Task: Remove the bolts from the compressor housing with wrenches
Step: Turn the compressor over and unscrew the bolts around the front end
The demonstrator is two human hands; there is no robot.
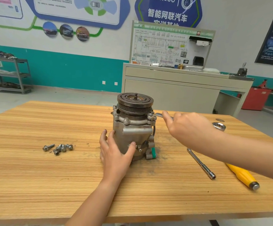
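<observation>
Head view: compressor housing (pixel 132 136) upright near the middle of a wooden table (pixel 51 185), grooved pulley (pixel 135 101) on top, green cap (pixel 153 154) on a fitting low at its right side. Left hand (pixel 114 154) wrapped round the lower left of the housing, fingers spread against the side, thumb pressed on the front, gripping the body. Right hand (pixel 186 126) reaching in from the right, fingers closed over the shank of a ring wrench (pixel 157 115), back of the hand toward the camera. Offset ring end of the wrench seated on a flange bolt (pixel 150 115) at the right edge of the housing, just under the pulley; more bolt heads seated in the flange along the front and left. Ring-shaped metal piece (pixel 219 126) showing just past the right wrist; not clear whether the wrench's far end or a separate part. Several loose bolts (pixel 59 147) in a small cluster on the table, well to the left of the housing. Slim socket bar (pixel 201 163) flat on the table to the right; near it, partly under the right forearm, a yellow-handled tool (pixel 243 176). Behind the table, a grey cabinet with a wiring-diagram board (pixel 170 46); metal shelf cart (pixel 10 74) by the far wall at left.
</observation>
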